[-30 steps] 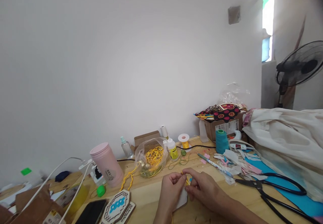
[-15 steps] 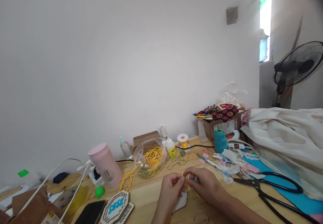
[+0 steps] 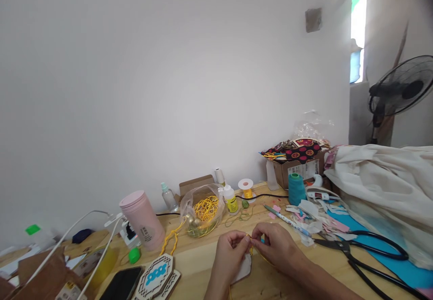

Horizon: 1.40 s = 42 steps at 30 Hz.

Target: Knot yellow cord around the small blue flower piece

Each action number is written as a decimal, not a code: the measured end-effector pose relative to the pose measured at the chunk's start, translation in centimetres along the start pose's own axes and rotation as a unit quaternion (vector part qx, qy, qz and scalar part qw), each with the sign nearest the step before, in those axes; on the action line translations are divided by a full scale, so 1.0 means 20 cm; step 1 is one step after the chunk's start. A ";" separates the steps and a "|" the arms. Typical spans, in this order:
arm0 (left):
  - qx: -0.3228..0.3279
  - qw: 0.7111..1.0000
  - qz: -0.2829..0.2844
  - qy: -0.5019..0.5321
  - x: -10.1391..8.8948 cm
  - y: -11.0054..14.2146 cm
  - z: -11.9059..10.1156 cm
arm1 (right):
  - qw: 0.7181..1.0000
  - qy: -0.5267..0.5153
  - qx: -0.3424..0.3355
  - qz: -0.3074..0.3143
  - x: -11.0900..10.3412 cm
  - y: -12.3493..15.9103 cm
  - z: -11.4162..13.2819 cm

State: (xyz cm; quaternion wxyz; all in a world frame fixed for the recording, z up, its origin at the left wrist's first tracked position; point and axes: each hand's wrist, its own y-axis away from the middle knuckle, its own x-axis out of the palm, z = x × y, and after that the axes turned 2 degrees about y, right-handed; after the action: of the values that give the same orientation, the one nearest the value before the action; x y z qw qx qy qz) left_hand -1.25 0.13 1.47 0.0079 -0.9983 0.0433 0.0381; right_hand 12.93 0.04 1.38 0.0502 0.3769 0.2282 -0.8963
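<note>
Your left hand point(image 3: 229, 254) is nearly closed, thumb and forefinger pinching a thin yellow cord point(image 3: 249, 236). Your right hand point(image 3: 275, 246) is curled opposite, its fingertips also pinched on the cord. That cord is between your two hands, above the near middle of the wooden surface point(image 3: 192, 266). A pale flat plaque point(image 3: 242, 272) shows under your left hand; whether you grip it, I cannot tell. Octagonal openwork plaques point(image 3: 156, 276) lie near left, black-handled scissors point(image 3: 344, 246) to the right.
</note>
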 end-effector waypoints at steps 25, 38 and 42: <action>0.031 0.998 -0.052 -0.008 -0.02 -0.02 0.01 | 1.000 -0.011 0.004 0.000 -0.02 0.00 0.03; 0.049 0.997 -0.037 0.047 -0.02 -0.01 -0.01 | 0.999 -0.026 -0.025 0.013 -0.01 0.01 0.01; 0.050 0.997 -0.021 0.056 -0.02 0.00 -0.01 | 0.998 -0.035 -0.051 0.033 -0.01 0.01 0.02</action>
State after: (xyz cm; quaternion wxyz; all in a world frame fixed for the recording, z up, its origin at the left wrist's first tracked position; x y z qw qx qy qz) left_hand -1.53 0.17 1.75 0.0564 -0.9979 0.0247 -0.0200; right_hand 12.85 -0.23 1.64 0.1067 0.3499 0.2597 -0.8937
